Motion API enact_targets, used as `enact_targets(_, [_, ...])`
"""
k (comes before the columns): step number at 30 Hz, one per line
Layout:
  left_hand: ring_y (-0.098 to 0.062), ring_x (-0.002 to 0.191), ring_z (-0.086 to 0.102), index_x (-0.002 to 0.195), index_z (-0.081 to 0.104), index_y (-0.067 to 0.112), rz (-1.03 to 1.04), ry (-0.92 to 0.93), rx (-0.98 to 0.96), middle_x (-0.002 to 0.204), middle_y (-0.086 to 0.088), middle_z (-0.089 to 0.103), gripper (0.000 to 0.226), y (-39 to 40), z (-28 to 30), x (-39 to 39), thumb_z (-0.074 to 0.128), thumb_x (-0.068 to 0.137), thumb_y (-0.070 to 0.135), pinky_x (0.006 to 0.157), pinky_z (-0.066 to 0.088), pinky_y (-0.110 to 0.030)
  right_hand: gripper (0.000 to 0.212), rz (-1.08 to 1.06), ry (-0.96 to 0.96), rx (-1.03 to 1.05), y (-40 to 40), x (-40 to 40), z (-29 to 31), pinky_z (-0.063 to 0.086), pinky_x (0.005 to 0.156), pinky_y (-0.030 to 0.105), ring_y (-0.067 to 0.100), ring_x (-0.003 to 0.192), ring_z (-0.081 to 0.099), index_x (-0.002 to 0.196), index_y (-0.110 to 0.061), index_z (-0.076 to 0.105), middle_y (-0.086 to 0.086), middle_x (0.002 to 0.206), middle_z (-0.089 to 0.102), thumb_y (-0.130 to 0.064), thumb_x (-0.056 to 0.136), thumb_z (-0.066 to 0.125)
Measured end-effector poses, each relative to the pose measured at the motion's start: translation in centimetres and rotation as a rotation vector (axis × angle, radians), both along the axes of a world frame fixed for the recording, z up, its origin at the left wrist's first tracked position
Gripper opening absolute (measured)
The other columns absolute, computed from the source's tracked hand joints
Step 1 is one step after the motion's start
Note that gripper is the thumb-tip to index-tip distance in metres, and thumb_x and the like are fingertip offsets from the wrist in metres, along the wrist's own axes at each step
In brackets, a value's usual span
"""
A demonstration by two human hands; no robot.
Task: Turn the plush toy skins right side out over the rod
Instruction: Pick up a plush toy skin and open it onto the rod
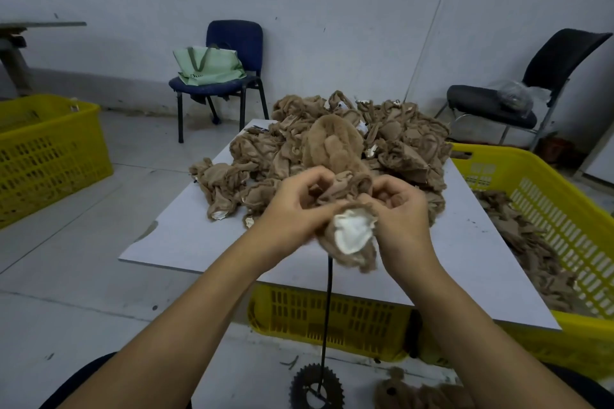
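Head view shows both hands holding one plush skin (352, 236) in the air, above the near edge of the surface (186, 236). Left hand (295, 209) pinches its left side and right hand (402, 212) grips its right side, fingers curled into the cloth. Its white lining faces the person. Directly under the skin stands the rod (328, 305), upright, long axis vertical, between the two forearms and equally near to both. I judge the next move is a straight pull down over its tip. Behind lies the pile of skins (349, 143).
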State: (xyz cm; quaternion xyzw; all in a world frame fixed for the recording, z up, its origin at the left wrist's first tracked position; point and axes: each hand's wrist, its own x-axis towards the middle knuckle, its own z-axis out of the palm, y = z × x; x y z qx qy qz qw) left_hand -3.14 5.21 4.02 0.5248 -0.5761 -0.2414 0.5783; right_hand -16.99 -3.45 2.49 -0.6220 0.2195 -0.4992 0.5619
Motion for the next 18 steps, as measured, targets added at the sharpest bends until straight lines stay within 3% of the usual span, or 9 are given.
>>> enact_targets(2, [-0.016, 0.082, 0.058, 0.092, 0.059, 0.004, -0.062, -0.103, 0.051, 0.09, -0.013, 0.059, 0.014, -0.1, -0.2, 0.0, 0.072, 0.089, 0.004, 0.071, 0.049, -0.031, 0.024, -0.085, 0.026, -0.009, -0.2, 0.0, -0.2, 0.048, 0.054, 0.02, 0.006, 0.054, 0.057, 0.069, -0.004, 0.061, -0.006, 0.056, 0.06, 0.013, 0.086, 0.062])
enact_targets(4, [-0.013, 0.08, 0.06, 0.091, 0.059, 0.005, -0.023, -0.089, -0.005, 0.085, -0.006, 0.06, 0.017, -0.2, -0.3, -0.1, 0.074, 0.085, 0.0, 0.069, 0.05, -0.028, 0.024, -0.049, 0.036, 0.029, -0.1, 0.1, -0.4, 0.053, 0.056, 0.024, 0.006, 0.061, 0.064, 0.077, -0.012, 0.064, -0.004, 0.065, 0.067, 0.009, 0.089, 0.061])
enact_targets(7, [-0.013, 0.102, 0.07, 0.109, 0.068, 0.014, 0.02, 0.045, -0.138, 0.104, 0.003, 0.074, 0.04, -0.2, 0.1, -0.1, 0.072, 0.076, -0.008, 0.081, 0.055, -0.023, 0.013, 0.191, -0.021, 0.233, 0.0, 0.4, -0.4, 0.061, 0.068, 0.039, 0.03, 0.084, 0.073, 0.103, -0.012, 0.069, 0.011, 0.094, 0.076, -0.007, 0.092, 0.065])
enact_targets(9, [-0.009, 0.101, 0.07, 0.112, 0.067, 0.019, 0.05, 0.07, -0.169, 0.104, 0.009, 0.075, 0.047, -0.1, 0.0, -0.3, 0.068, 0.077, -0.012, 0.079, 0.055, -0.02, 0.017, 0.282, 0.028, 0.265, -0.6, 0.2, -0.4, 0.054, 0.073, 0.05, 0.047, 0.084, 0.063, 0.107, -0.013, 0.072, 0.027, 0.103, 0.07, -0.011, 0.092, 0.066])
enact_targets(11, [-0.007, 0.089, 0.072, 0.103, 0.067, 0.023, 0.151, 0.075, -0.192, 0.093, 0.016, 0.075, 0.043, 0.0, -0.1, -0.4, 0.064, 0.078, -0.012, 0.072, 0.054, -0.016, 0.019, 0.375, 0.065, 0.218, -0.9, 0.0, -0.4, 0.046, 0.067, 0.042, 0.038, 0.079, 0.052, 0.104, -0.011, 0.073, 0.03, 0.094, 0.062, -0.015, 0.087, 0.067])
enact_targets(14, [-0.008, 0.074, 0.072, 0.085, 0.073, 0.018, 0.255, 0.226, -0.206, 0.078, 0.016, 0.074, 0.032, -0.1, 0.1, -0.2, 0.052, 0.093, -0.005, 0.064, 0.053, -0.013, 0.03, 0.507, 0.12, 0.141, -0.8, -0.2, -0.4, 0.048, 0.071, 0.033, 0.027, 0.079, 0.06, 0.105, -0.011, 0.068, 0.012, 0.085, 0.064, -0.015, 0.077, 0.079])
enact_targets(16, [-0.013, 0.08, 0.075, 0.077, 0.081, 0.013, 0.222, 0.39, -0.171, 0.083, 0.001, 0.077, 0.044, -0.4, 0.2, -0.2, 0.043, 0.1, 0.013, 0.066, 0.058, -0.022, 0.039, 0.553, 0.125, 0.107, -0.8, -0.2, -0.5, 0.053, 0.074, 0.025, 0.017, 0.075, 0.062, 0.107, -0.01, 0.065, 0.005, 0.08, 0.063, -0.005, 0.073, 0.085])
enact_targets(18, [-0.019, 0.089, 0.074, 0.082, 0.081, 0.014, 0.168, 0.578, -0.168, 0.09, -0.007, 0.077, 0.047, -0.9, -0.1, -0.4, 0.039, 0.102, 0.018, 0.074, 0.06, -0.029, 0.044, 0.513, 0.144, 0.063, -0.6, -0.1, -0.3, 0.054, 0.071, 0.021, 0.012, 0.066, 0.055, 0.106, -0.003, 0.063, 0.002, 0.074, 0.057, 0.001, 0.069, 0.086])
